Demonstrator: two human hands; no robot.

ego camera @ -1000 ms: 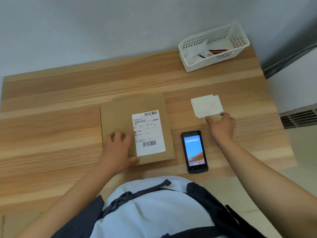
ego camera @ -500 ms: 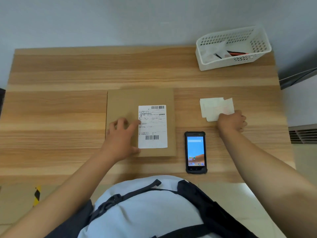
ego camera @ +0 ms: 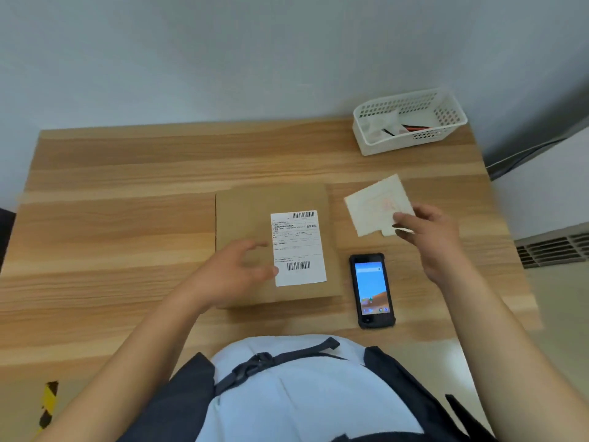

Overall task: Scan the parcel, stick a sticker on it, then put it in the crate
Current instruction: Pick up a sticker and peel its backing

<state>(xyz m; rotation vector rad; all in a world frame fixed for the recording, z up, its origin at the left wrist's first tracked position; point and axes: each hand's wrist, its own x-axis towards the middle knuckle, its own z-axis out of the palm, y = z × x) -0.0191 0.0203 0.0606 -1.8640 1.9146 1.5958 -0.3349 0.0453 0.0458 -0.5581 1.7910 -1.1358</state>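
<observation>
A flat brown cardboard parcel (ego camera: 248, 215) lies in the middle of the wooden table (ego camera: 111, 218), with a white shipping label (ego camera: 298, 247) and barcodes on top. My left hand (ego camera: 234, 272) hovers over or rests on its near left part, fingers spread. My right hand (ego camera: 430, 237) pinches the near corner of a small stack of white sticker sheets (ego camera: 376, 202), lifted and tilted just right of the parcel. A black handheld scanner (ego camera: 371, 290) with a lit screen lies flat between the parcel and my right forearm. A white perforated crate (ego camera: 411, 122) stands at the far right corner.
The crate holds some white paper and a red and black item. A wall runs behind the table. A floor vent (ego camera: 554, 247) and a grey cable (ego camera: 526, 153) lie past the table's right edge. Yellow-black tape (ego camera: 47, 403) marks the floor at lower left.
My right hand has gripped the sticker sheets and lifted them off the table, turning them. My left hand has risen slightly on the parcel. The camera view has shifted.
</observation>
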